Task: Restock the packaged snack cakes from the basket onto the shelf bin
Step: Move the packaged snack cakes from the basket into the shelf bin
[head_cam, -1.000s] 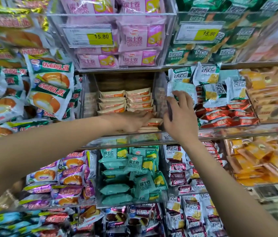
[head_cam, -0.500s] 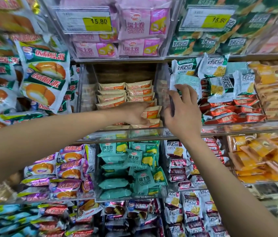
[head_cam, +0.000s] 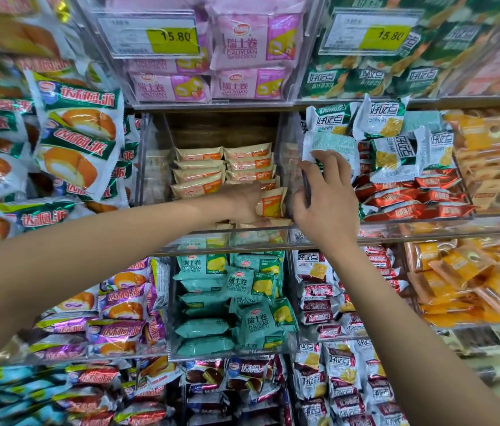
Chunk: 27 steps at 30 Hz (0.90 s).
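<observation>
Placing step: the left hand [head_cam: 244,199] holds an orange snack cake [head_cam: 271,203] inside the shelf bin [head_cam: 285,167], whose right wall the right hand [head_cam: 324,195] grips; next, seat the cake on the stack.

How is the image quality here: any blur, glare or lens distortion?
Head view: wide-angle bending bows the shelf edge; corners and the price tags smear with blur; glare streaks the foil packets; the centre bin's snack cakes stay fairly sharp.
</observation>
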Motion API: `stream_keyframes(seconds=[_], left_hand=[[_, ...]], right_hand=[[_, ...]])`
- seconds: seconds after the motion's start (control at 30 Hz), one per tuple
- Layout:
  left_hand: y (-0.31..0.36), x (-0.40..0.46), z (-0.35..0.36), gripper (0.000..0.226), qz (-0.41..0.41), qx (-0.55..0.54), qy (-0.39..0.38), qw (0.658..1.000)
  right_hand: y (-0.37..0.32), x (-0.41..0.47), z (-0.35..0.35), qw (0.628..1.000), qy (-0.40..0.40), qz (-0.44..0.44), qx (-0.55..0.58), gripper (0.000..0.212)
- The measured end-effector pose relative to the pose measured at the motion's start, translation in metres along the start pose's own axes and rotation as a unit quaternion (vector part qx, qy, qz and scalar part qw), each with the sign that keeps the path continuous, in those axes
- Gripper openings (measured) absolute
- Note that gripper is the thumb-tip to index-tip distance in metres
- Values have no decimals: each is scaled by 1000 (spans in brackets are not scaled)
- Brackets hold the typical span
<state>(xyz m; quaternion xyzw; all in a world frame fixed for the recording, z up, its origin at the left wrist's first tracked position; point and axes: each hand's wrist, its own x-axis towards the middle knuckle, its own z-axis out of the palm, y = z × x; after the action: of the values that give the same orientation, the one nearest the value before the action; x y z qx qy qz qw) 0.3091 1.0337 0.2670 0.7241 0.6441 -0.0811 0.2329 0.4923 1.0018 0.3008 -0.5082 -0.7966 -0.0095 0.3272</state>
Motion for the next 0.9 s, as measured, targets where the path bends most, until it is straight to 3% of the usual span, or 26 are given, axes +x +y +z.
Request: stream_keyframes(seconds=[0.1,0.23,0.33,0.5,0.6,0.9], left_hand=[[-4,-6,-17,82,-13,-107,9,994],[-15,0,-52,41,-12,-188,147,971],[-15,19,-61,34,-17,-136,243,960],[-19,57,-49,34,-18,73,336,939],[-22,74,-46,36,7,130,357,925],[-23,79,-41,38,31,44,344,937]], right_hand=[[-1,0,-1,1000,-6,4,-4,36],[-3,0,-1,1000,-5,8,-7,35],[-3,0,-1,1000,-5,10,-8,35],[-2,1,0,1000,-2,6,-11,34],[-2,1,1,1000,0,11,-9,35],[0,2,3,1000,15,1,-24,36]])
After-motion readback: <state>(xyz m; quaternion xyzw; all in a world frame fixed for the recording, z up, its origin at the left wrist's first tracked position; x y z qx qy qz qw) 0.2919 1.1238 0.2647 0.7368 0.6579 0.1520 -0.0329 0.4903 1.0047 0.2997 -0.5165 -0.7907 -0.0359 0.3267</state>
